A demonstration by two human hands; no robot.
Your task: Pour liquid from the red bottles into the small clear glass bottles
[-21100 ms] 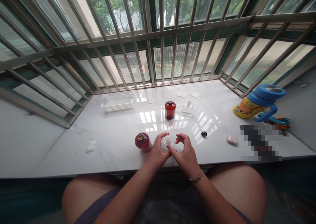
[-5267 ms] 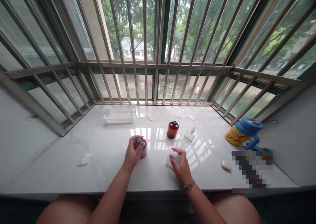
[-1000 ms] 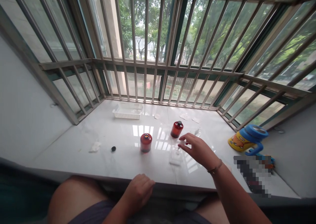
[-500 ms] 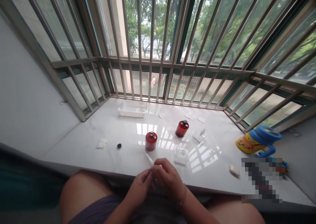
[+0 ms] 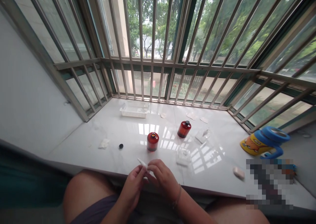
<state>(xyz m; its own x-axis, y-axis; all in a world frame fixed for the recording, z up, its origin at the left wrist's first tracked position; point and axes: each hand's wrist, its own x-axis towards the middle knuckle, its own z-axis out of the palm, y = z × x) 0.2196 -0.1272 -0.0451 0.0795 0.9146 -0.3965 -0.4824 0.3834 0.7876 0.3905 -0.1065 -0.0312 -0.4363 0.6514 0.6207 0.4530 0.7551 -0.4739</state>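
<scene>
A small white tube [image 5: 141,162] with a tapered nozzle points up and left, just over the near edge of the white ledge. My left hand [image 5: 134,183] pinches it between thumb and fingers. My right hand [image 5: 163,177] closes its fingers around the tube's rear end, which is mostly hidden by them. Just beyond the hands stands a red-brown bottle [image 5: 153,142] with an uncovered mouth. To its left lies a small black cap [image 5: 120,146]. A second red-brown bottle [image 5: 184,129] with a black cap on stands farther back to the right.
A clear square box [image 5: 183,156] and another clear piece [image 5: 202,136] lie right of the bottles. A white basket [image 5: 134,111] sits by the window bars. At right are a blue-yellow mug [image 5: 259,143], a pinkish lump [image 5: 238,173] and a pixelated patch. Crumpled white scraps [image 5: 104,143] lie left.
Both hands have shifted slightly left and the tube has tilted farther left, its tip moving away from the uncapped bottle. The view has shifted a little. The bottles stay in place.
</scene>
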